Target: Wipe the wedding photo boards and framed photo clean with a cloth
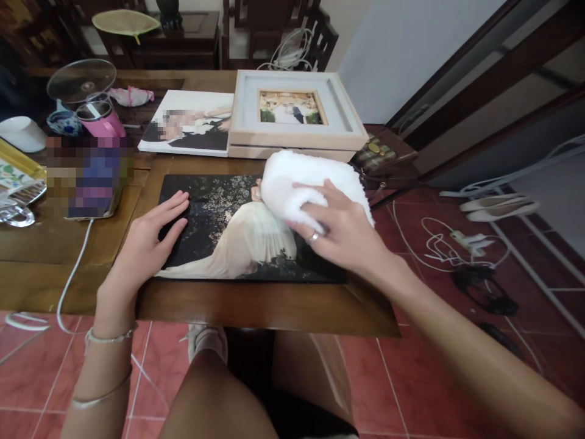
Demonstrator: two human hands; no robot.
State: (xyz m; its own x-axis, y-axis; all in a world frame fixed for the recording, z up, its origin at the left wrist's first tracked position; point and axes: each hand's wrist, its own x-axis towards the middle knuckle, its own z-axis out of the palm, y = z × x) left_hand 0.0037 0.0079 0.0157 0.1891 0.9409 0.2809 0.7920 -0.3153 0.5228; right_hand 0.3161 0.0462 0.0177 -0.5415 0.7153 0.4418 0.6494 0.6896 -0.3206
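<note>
White fluffy cloth point(340, 177), bunched over the photo panel's point(247, 244) right part; looked light, soft, best gripped by a fold; right hand's point(336, 225) fingers were curled around one; panel lay flat on the table point(274, 305), probably stiff, best lifted by its edges; left hand point(153, 238) rested at its left end, fingers nearly together, thumb apart; pink mug point(103, 128), contents unclear; pale box frame point(240, 103) held a small photograph point(290, 108).
</note>
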